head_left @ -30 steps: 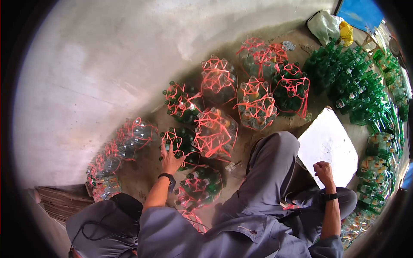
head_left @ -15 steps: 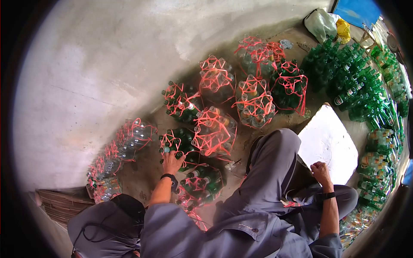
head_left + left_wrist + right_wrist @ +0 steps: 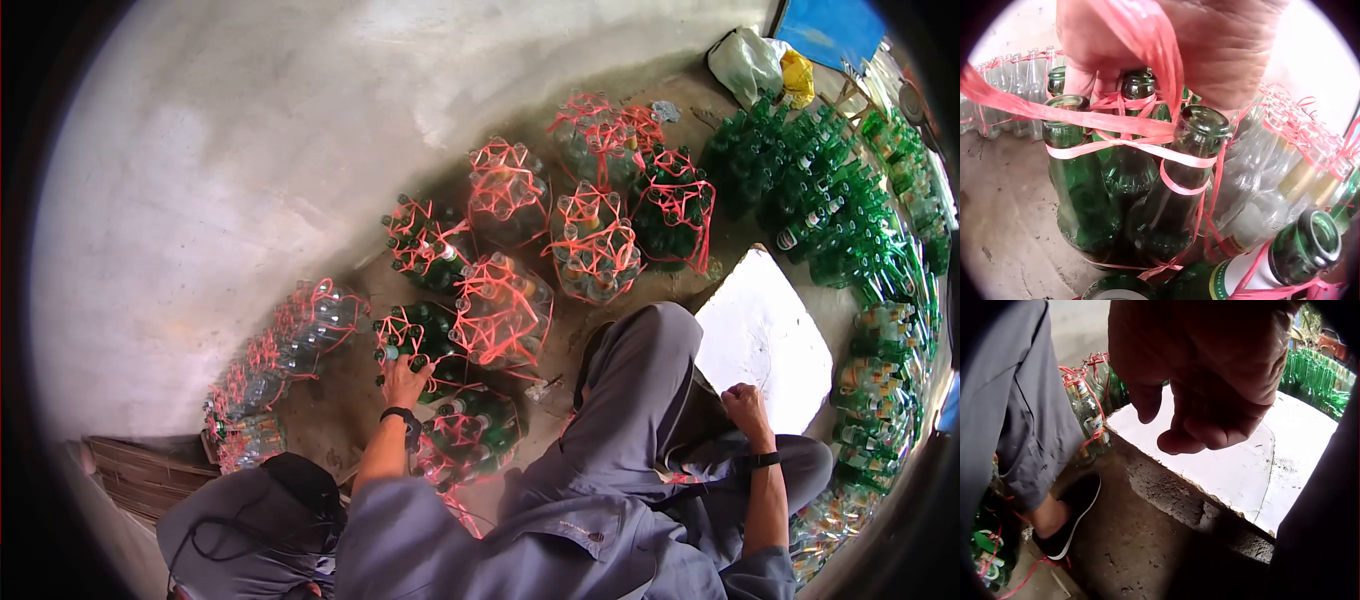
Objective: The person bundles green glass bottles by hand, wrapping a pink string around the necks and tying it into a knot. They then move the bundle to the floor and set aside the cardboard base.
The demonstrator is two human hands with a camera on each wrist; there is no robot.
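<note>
A bundle of green glass bottles [image 3: 1138, 159] is tied at the necks with pink plastic ribbon [image 3: 1132, 147]. My left hand [image 3: 404, 380] grips this bundle from above. In the left wrist view its palm spans the tops, while its fingers [image 3: 1080, 80] reach down among the necks, tips hidden behind the glass. My right hand [image 3: 745, 405] holds nothing over the near edge of the white board [image 3: 765, 325]. Its fingers hang loosely curled with the thumb apart, as the right wrist view shows.
More ribbon-tied bundles of clear bottles [image 3: 505, 312] and green bottles [image 3: 475, 430] surround the left hand. A row of clear bottles [image 3: 335, 312] lines the wall. Loose green bottles [image 3: 840, 200] crowd the right side. A dark shoe [image 3: 1072, 512] stands beside the board's base.
My left hand stays on the same green bundle, its spread fingers now lower among the necks. The right hand has shifted slightly towards my body. The bundles keep their places.
</note>
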